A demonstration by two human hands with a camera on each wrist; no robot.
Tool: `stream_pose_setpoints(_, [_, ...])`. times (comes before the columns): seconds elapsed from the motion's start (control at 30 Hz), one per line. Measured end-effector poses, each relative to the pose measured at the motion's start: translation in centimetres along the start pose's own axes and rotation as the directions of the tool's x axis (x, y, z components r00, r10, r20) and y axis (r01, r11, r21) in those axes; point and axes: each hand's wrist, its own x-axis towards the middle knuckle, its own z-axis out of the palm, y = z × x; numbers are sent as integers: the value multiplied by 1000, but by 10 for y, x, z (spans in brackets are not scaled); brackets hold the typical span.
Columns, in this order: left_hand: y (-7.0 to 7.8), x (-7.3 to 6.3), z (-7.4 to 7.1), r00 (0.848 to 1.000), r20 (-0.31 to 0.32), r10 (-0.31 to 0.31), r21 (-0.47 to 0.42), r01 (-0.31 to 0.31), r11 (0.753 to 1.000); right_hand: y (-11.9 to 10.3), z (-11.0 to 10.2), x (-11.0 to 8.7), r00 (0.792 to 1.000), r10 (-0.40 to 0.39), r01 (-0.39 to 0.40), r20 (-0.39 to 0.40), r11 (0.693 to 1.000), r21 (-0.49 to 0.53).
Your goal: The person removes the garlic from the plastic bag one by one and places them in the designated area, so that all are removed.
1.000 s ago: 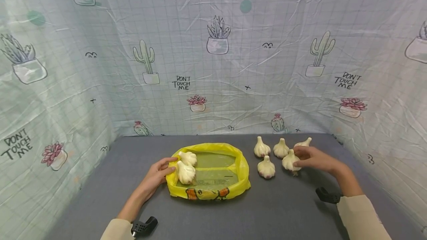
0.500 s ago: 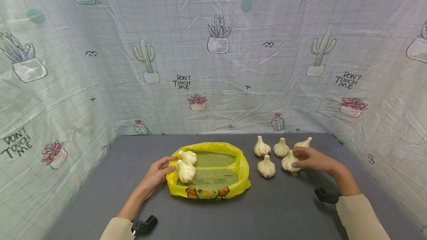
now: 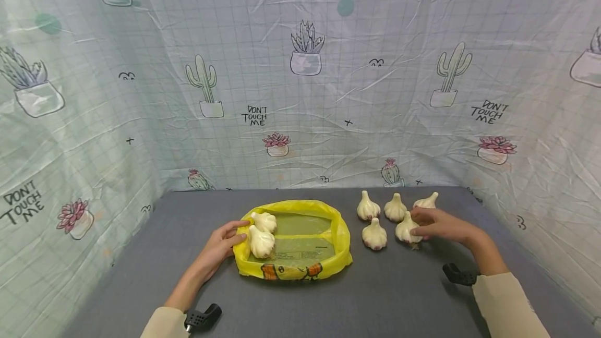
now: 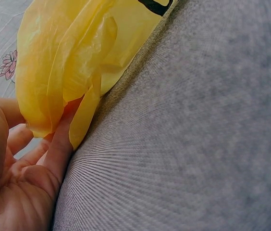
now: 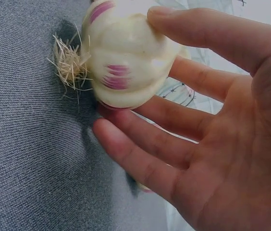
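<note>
A yellow plastic bag [image 3: 340,262] lies with its mouth spread wide on the grey table. My left hand [image 3: 217,248] pinches the bag's left rim between thumb and fingers; yellow film [image 4: 54,72] runs between them in the left wrist view. Inside, at the left end, sit two garlic bulbs, one farther back [image 3: 265,221] and one nearer [image 3: 261,243]. To the right, my right hand [image 3: 441,225] holds a white garlic bulb [image 3: 406,229], thumb on one side and fingers on the other. Purple streaks and dry roots show on this bulb [image 5: 126,57] in the right wrist view.
Around the held bulb stand more garlic bulbs: one at back left [image 3: 368,206], one in front of it [image 3: 374,234], one at back middle [image 3: 396,207], one behind the right hand [image 3: 426,201]. A cactus-print cloth [image 3: 347,93] encloses the table's back and sides.
The right hand and the garlic bulb in its fingers have shifted very slightly left. The left hand and the bag have stayed in place.
</note>
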Motion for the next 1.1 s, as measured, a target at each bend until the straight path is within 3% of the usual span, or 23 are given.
stream_pose_setpoints(0.37, [2,-2,-1,1000,11,9,17,-9,1000,-2,0,-1,998,-10,7,54,999,47])
stream_pose_setpoints(0.73, [3,-4,0,1000,14,14,18,-14,1000,-2,2,0,999,-9,7,43,999,42])
stream_pose_setpoints(1.1, [2,-4,0,1000,13,18,15,-19,1000,-2,4,4,998,-61,61,33,998,-13])
